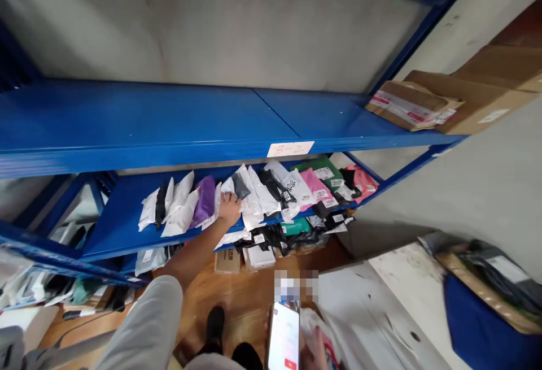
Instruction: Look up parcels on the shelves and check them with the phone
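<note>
My left hand (230,207) reaches onto the middle blue shelf and touches the row of soft mailing bags, its fingers slightly apart over them. A dark grey mailing bag (240,186) and a white mailing bag (252,203) lie right beside it. To its left leans a purple mailing bag (205,199). Low in the view, my right hand (318,352) grips a smartphone (283,337) with a lit screen, partly cut off by the lower edge. A white and red plastic packet (328,347) shows beside the phone; whether this hand holds it too, I cannot tell.
The upper blue shelf (169,124) bears a "3-2" label (290,149) and cardboard boxes (417,103) at its right end. More parcels (271,237) lie on the shelf below. At the lower right stands a white table (359,308); a blue bin (478,313) is beside it.
</note>
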A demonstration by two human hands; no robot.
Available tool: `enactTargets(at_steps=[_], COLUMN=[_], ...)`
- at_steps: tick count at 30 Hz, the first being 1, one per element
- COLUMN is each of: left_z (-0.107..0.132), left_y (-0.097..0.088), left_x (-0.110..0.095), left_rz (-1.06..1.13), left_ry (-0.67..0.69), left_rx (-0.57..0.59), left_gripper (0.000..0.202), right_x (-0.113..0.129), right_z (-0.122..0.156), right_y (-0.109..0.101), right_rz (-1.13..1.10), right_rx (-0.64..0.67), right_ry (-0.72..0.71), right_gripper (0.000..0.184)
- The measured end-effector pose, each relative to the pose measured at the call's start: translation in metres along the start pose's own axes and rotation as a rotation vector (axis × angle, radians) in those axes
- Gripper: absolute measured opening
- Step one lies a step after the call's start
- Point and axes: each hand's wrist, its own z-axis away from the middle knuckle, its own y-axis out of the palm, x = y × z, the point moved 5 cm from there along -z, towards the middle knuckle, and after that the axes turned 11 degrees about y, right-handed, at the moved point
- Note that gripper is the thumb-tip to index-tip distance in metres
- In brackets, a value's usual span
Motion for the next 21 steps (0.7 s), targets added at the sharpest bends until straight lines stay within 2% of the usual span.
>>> enactTargets(at_steps=[3,6,8,9,11,15,19,21], left_z=[-0.004,-0.014,-0.020,-0.022,-0.025,-0.021,-0.035,-0.051], left_y=[0.001,0.009,0.015,0.018,0.019,0.014,0.011,0.013], left_x=[-0.007,-0.033,-0.047,-0.050,-0.052,-0.054,-0.068,-0.077], left_rz=[-0.047,-0.040,-0.039,-0.045,-0.060,-0.065,-0.067,-0.055], left_ry=[0.108,0.407,0.557,0.581,0.555,0.435,0.247,0.234], left_rx=[0.000,0.071,0.119,0.125,0.101,0.042,-0.004,-0.014], left_gripper=[0.055,0.064,0.055,0.047,0.035,0.026,0.047,0.052], right_x=[0.011,0.028,0.037,0.040,0.045,0.054,0.075,0.091], right_z=[0.001,-0.003,-0.010,-0.014,-0.023,-0.037,-0.049,-0.054], right_y=[0.014,0.034,0.045,0.049,0.054,0.051,0.040,0.040], right_rz=[-0.073,-0.118,-0.127,-0.131,-0.147,-0.174,-0.158,-0.126], right_rx=[-0.009,0.053,0.088,0.100,0.123,0.166,0.196,0.207], right_ry=[0.030,-0.017,-0.051,-0.062,-0.079,-0.050,-0.001,0.009], right_gripper=[0.059,0.054,0.052,0.051,0.052,0.056,0.056,0.052])
